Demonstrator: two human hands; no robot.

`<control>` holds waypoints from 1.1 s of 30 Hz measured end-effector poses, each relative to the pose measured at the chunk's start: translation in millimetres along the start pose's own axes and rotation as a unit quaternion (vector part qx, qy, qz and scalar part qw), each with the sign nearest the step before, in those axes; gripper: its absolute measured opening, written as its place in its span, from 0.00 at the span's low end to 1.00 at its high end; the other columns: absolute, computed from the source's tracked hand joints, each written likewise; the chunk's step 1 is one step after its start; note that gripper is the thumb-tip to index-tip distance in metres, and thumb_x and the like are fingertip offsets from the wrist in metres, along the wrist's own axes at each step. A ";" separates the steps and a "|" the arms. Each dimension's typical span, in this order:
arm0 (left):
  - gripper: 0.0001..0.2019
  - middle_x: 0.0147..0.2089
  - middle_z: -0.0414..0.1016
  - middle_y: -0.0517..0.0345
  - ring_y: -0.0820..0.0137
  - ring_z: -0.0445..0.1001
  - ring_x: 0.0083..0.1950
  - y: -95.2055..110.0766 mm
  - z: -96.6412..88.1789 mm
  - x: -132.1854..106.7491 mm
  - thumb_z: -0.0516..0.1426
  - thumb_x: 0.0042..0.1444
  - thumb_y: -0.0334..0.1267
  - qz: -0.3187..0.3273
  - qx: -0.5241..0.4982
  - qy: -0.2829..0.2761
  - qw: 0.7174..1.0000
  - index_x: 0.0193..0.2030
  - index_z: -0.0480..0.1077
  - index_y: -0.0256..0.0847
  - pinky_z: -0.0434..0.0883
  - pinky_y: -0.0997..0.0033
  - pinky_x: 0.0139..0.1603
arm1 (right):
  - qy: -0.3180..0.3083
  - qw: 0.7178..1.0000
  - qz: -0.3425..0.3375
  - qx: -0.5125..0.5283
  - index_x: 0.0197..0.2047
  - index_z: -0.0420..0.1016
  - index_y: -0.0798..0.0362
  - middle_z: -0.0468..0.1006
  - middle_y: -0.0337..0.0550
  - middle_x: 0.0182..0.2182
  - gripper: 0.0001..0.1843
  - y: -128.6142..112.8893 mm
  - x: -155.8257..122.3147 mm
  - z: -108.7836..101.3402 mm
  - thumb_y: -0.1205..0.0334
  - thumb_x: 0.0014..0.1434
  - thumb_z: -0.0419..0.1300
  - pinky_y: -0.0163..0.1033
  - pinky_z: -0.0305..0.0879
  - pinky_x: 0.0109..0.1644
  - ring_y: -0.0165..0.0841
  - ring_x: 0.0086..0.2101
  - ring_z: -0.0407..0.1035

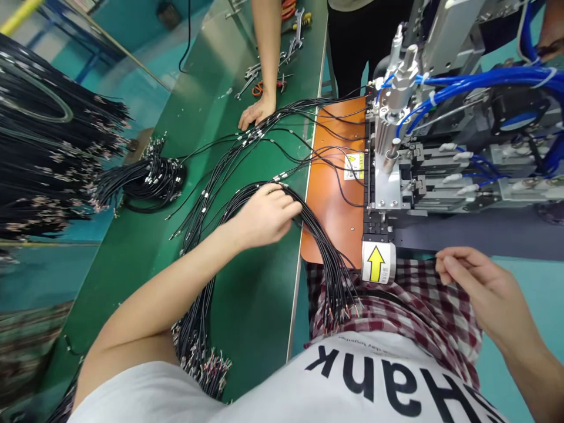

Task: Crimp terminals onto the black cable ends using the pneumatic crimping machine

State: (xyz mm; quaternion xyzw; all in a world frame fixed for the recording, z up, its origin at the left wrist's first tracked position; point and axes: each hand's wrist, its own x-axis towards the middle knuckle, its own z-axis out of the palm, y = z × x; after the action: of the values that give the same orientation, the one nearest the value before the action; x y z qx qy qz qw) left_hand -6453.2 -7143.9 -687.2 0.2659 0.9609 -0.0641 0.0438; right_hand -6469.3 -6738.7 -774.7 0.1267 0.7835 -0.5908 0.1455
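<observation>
My left hand (269, 216) lies over a bundle of thin black cables (324, 238), its fingers curled on them at the edge of the green table. The bundle bends over an orange plate (330, 217), and its stripped ends hang down by my lap. To the right, my right hand (480, 285) is raised beside the machine, with thumb and forefinger pinched together. Whatever is between those fingertips is too small to make out. Several single cables run across the plate into the black slotted edge (369, 176) of the machine (392, 123).
Another person's hand (259, 111) presses on the green table (251, 282) near more cables. Wrenches (297, 35) and orange-handled scissors (258, 89) lie beyond it. A coiled cable bundle (154, 179) sits at left, near a large hanging mass of cables (48, 147). Blue air hoses (484, 76) loop over the machine.
</observation>
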 end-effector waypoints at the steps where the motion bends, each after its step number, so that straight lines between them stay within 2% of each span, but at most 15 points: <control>1: 0.07 0.33 0.74 0.52 0.61 0.74 0.40 20.2 -2.5 2.3 0.53 0.60 0.31 0.017 -0.001 -0.012 1.000 0.41 0.72 0.40 0.70 0.54 0.53 | -0.049 0.998 -0.023 -0.025 0.40 0.82 0.44 0.80 0.48 0.33 0.17 -2.0 -2.7 2.7 0.42 0.55 0.68 0.43 0.70 0.36 0.38 0.31 0.72; 4: 0.04 0.33 0.73 0.53 0.64 0.72 0.35 82.9 6.2 11.2 0.54 0.62 0.34 0.133 -0.068 -0.025 0.989 0.39 0.70 0.40 0.70 0.61 0.39 | -0.155 0.981 -0.100 -0.052 0.45 0.78 0.46 0.80 0.44 0.34 0.15 -7.3 -6.1 15.9 0.44 0.64 0.60 0.40 0.70 0.38 0.34 0.31 0.72; 6: 0.07 0.36 0.74 0.54 0.66 0.73 0.36 104.2 17.7 16.7 0.51 0.66 0.32 0.189 -0.127 0.004 0.974 0.42 0.71 0.41 0.70 0.65 0.37 | -0.186 0.969 -0.152 -0.061 0.47 0.76 0.47 0.79 0.43 0.34 0.14 -9.8 -5.3 24.3 0.48 0.68 0.56 0.40 0.71 0.41 0.34 0.33 0.73; 8: 0.09 0.37 0.75 0.54 0.68 0.73 0.38 101.1 26.5 20.4 0.49 0.69 0.32 0.146 -0.182 0.060 0.970 0.45 0.71 0.41 0.70 0.69 0.38 | -0.197 0.954 -0.209 -0.080 0.50 0.76 0.46 0.79 0.44 0.38 0.14 -10.1 -3.8 29.8 0.53 0.71 0.52 0.42 0.71 0.46 0.36 0.38 0.75; 10: 0.09 0.38 0.75 0.54 0.69 0.73 0.38 82.8 31.1 21.7 0.49 0.70 0.34 0.021 -0.221 0.110 0.969 0.48 0.70 0.41 0.70 0.70 0.39 | -0.200 0.941 -0.255 -0.101 0.54 0.75 0.45 0.79 0.46 0.46 0.14 -8.6 -3.3 34.1 0.57 0.71 0.53 0.44 0.71 0.50 0.37 0.43 0.75; 12: 0.08 0.39 0.75 0.54 0.69 0.74 0.39 64.8 33.5 20.7 0.51 0.70 0.36 -0.080 -0.240 0.128 0.959 0.49 0.70 0.41 0.70 0.69 0.40 | -0.202 0.929 -0.290 -0.111 0.60 0.71 0.44 0.77 0.46 0.51 0.18 -6.7 -3.8 41.0 0.59 0.68 0.57 0.46 0.72 0.52 0.38 0.44 0.75; 14: 0.08 0.39 0.75 0.54 0.69 0.74 0.39 56.9 36.5 18.5 0.52 0.69 0.37 -0.114 -0.254 0.128 0.952 0.48 0.70 0.41 0.70 0.69 0.41 | -0.196 0.924 -0.312 -0.098 0.64 0.67 0.43 0.78 0.46 0.51 0.26 -6.2 -4.2 51.8 0.59 0.64 0.63 0.47 0.73 0.52 0.38 0.44 0.76; 16: 0.07 0.38 0.74 0.55 0.69 0.73 0.38 57.5 41.8 16.4 0.52 0.69 0.37 -0.111 -0.266 0.132 0.948 0.47 0.70 0.41 0.70 0.68 0.40 | -0.164 0.930 -0.319 -0.073 0.65 0.67 0.43 0.80 0.44 0.47 0.28 -8.1 -2.9 63.7 0.59 0.63 0.65 0.46 0.73 0.51 0.38 0.42 0.76; 19: 0.07 0.37 0.74 0.55 0.69 0.72 0.37 58.4 52.8 15.0 0.52 0.69 0.36 -0.093 -0.278 0.143 0.945 0.48 0.70 0.41 0.69 0.68 0.40 | -0.105 0.938 -0.321 -0.079 0.57 0.75 0.45 0.81 0.42 0.38 0.17 -13.2 2.7 73.5 0.59 0.65 0.62 0.43 0.73 0.45 0.35 0.35 0.75; 22: 0.08 0.36 0.73 0.54 0.68 0.71 0.36 53.2 61.9 19.3 0.51 0.69 0.36 -0.054 -0.271 0.146 0.950 0.49 0.70 0.41 0.69 0.66 0.39 | -0.093 0.931 -0.333 -0.116 0.47 0.80 0.46 0.81 0.43 0.38 0.09 -15.9 8.3 70.9 0.58 0.67 0.60 0.41 0.71 0.41 0.35 0.35 0.75; 24: 0.09 0.39 0.75 0.51 0.65 0.72 0.39 56.3 63.8 27.2 0.51 0.68 0.35 -0.042 -0.220 0.144 0.964 0.49 0.71 0.41 0.69 0.61 0.42 | -0.091 0.922 -0.349 -0.143 0.43 0.80 0.47 0.82 0.43 0.39 0.07 -15.6 9.5 67.2 0.59 0.67 0.60 0.41 0.69 0.42 0.35 0.36 0.75; 27: 0.13 0.50 0.76 0.43 0.56 0.72 0.50 82.2 59.7 46.2 0.49 0.68 0.32 -0.070 -0.113 0.145 0.981 0.54 0.71 0.40 0.67 0.51 0.50 | -0.094 0.905 -0.368 -0.192 0.39 0.80 0.48 0.82 0.42 0.37 0.07 -15.0 7.8 65.6 0.60 0.67 0.60 0.41 0.68 0.42 0.34 0.34 0.74; 28: 0.14 0.52 0.75 0.41 0.54 0.71 0.53 94.3 57.5 53.4 0.49 0.68 0.32 -0.069 -0.107 0.141 0.982 0.57 0.70 0.40 0.67 0.50 0.52 | -0.097 0.903 -0.367 -0.202 0.38 0.79 0.49 0.81 0.42 0.36 0.07 -15.3 6.9 65.9 0.60 0.67 0.59 0.41 0.67 0.41 0.34 0.32 0.73; 31: 0.14 0.47 0.76 0.44 0.58 0.73 0.49 124.0 53.4 72.6 0.48 0.70 0.34 -0.015 -0.206 0.125 0.970 0.57 0.69 0.38 0.70 0.56 0.49 | -0.099 0.918 -0.333 -0.192 0.38 0.79 0.49 0.79 0.42 0.32 0.07 -16.2 6.3 65.0 0.60 0.66 0.60 0.40 0.66 0.37 0.33 0.30 0.71; 33: 0.12 0.43 0.76 0.48 0.63 0.74 0.44 130.4 54.1 80.3 0.47 0.71 0.36 0.000 -0.312 0.124 0.942 0.52 0.70 0.39 0.72 0.62 0.46 | -0.106 0.940 -0.289 -0.147 0.40 0.80 0.49 0.79 0.42 0.33 0.06 -15.2 8.5 61.0 0.59 0.65 0.61 0.39 0.66 0.35 0.32 0.31 0.71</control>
State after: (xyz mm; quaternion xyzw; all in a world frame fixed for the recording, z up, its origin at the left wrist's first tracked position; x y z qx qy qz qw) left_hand -6451.7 -7000.3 -763.2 0.2449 0.9305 0.2724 0.0048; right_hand -6478.0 -6801.3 -780.2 -0.1911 0.8445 -0.4957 0.0675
